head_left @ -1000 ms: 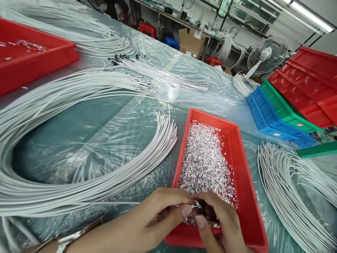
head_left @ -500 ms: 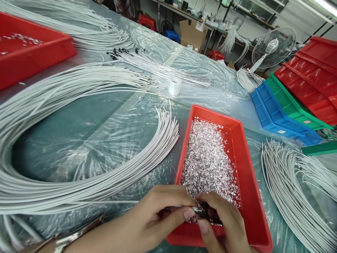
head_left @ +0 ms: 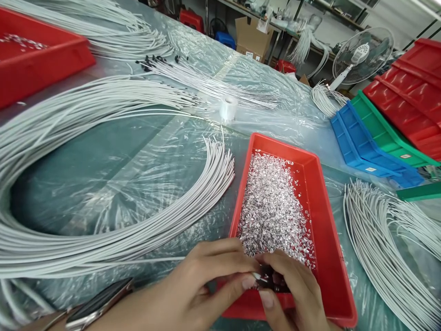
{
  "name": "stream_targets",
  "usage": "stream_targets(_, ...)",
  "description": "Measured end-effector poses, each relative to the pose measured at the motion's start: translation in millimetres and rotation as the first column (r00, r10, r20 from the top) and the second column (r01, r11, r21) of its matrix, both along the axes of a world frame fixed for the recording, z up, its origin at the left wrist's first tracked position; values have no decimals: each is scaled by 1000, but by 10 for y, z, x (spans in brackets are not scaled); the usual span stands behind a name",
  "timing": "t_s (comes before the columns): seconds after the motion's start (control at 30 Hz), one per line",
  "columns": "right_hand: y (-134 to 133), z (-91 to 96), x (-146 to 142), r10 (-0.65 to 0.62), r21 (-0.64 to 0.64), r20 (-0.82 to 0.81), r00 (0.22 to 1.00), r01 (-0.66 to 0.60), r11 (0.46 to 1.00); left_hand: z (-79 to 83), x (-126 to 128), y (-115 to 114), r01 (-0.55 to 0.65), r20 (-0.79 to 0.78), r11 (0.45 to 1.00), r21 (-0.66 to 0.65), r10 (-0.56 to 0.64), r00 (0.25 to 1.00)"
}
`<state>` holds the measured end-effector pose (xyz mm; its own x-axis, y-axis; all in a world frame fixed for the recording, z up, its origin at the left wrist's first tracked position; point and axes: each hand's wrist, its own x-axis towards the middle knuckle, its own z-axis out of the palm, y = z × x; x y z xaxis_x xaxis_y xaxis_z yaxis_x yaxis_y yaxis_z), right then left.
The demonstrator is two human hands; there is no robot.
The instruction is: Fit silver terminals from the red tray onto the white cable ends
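Left hand pinches white wire end. Right hand pinches metal piece to it, over near end of red tray. Risk: piece likely slips into loose terminals, since grip is tiny and fingers hide the join.

A: The red tray: smooth plastic, slight gloss. Contents?
B: Small shiny metal pieces. Left of tray, white wires, matt plastic sheath; beneath them clear film, glossy, wrinkled.
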<state>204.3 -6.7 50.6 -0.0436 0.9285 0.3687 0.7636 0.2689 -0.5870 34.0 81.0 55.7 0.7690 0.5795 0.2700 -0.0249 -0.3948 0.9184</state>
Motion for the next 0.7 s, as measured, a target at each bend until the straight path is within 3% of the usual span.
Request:
stream_targets(0.17, -26, -6, 3, -2, -29, -22, 1000, 2, 1000, 35, -4, 6, 8, -2, 998, 56, -8, 1000)
stream_targets(0.37, -27, 25, 0, 14, -102, -68, 998, -21, 995, -30, -35, -19, -8, -49, 994, 110, 13, 999)
stream_targets(0.7, -41, 75, -82, -22, -107, -94, 995, 12, 994, -11, -48, -19, -20, -28, 973, 228, 27, 999)
